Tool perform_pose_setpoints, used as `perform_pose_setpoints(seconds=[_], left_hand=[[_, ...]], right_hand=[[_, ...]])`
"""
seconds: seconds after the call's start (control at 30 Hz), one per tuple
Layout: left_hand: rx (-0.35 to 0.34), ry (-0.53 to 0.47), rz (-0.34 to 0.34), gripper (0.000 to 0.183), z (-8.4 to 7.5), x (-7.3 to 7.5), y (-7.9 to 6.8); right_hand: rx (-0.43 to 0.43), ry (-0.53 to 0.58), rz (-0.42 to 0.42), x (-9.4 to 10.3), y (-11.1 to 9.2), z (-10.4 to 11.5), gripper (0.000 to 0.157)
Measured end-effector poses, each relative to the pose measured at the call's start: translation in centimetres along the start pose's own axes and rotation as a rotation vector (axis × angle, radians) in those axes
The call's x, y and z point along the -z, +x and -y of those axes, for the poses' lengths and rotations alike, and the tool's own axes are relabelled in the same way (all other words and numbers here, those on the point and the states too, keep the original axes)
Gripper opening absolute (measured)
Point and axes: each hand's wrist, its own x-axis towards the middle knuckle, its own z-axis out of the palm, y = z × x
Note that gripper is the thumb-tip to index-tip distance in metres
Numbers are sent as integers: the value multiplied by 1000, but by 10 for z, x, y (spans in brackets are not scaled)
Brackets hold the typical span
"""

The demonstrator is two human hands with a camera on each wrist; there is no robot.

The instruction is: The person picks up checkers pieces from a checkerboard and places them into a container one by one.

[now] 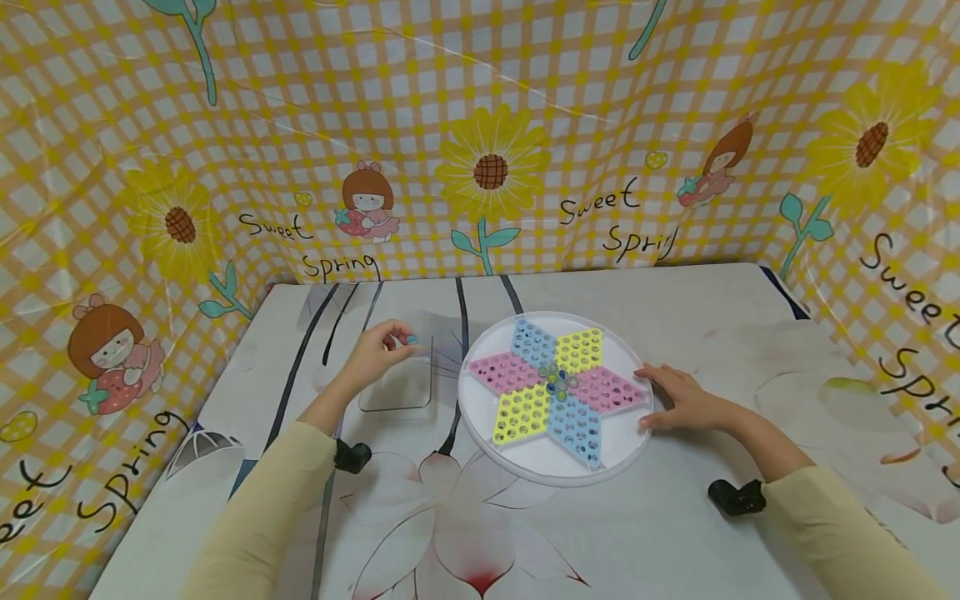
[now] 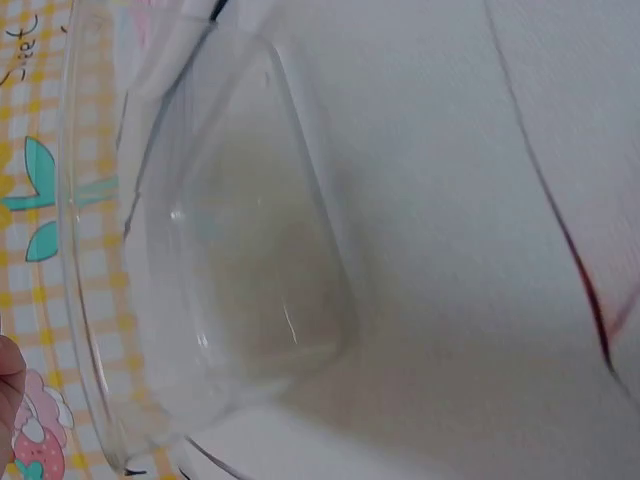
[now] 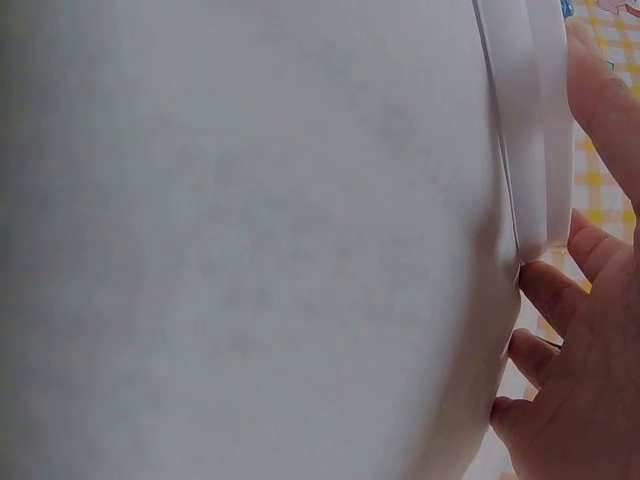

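A round white Chinese checkers board (image 1: 480, 421) lies on the table, with a six-pointed star of pink, yellow and blue holed sections. Several glass marbles (image 1: 557, 383) sit around its centre. My left hand (image 1: 381, 350) pinches a small blue marble (image 1: 412, 339) between fingertips and thumb, above a clear box (image 1: 395, 407). In the left wrist view the clear box (image 2: 250, 250) shows its see-through walls; only a bit of finger shows at the left edge. At the board's right rim, my right hand (image 1: 682, 400) rests with fingers spread, touching the edge.
The table (image 1: 637, 533) has a cover printed with flowers and dark lines. A checked cloth (image 1: 420, 100) with sunflowers hangs behind and on both sides. Black wrist-worn devices (image 1: 352, 456) show at both sleeves.
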Motion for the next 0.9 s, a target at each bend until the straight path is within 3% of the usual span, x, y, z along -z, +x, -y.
perform_pose_setpoints(seconds=[0.23,0.9], left_hand=[[-2,15,-24,19,8,7,-6],[80,109,-37,17,40,17,-21]], right_hand=[[2,-11,-8,-1,0,0,83],[-7,-1,-8,-1,0,1,82]])
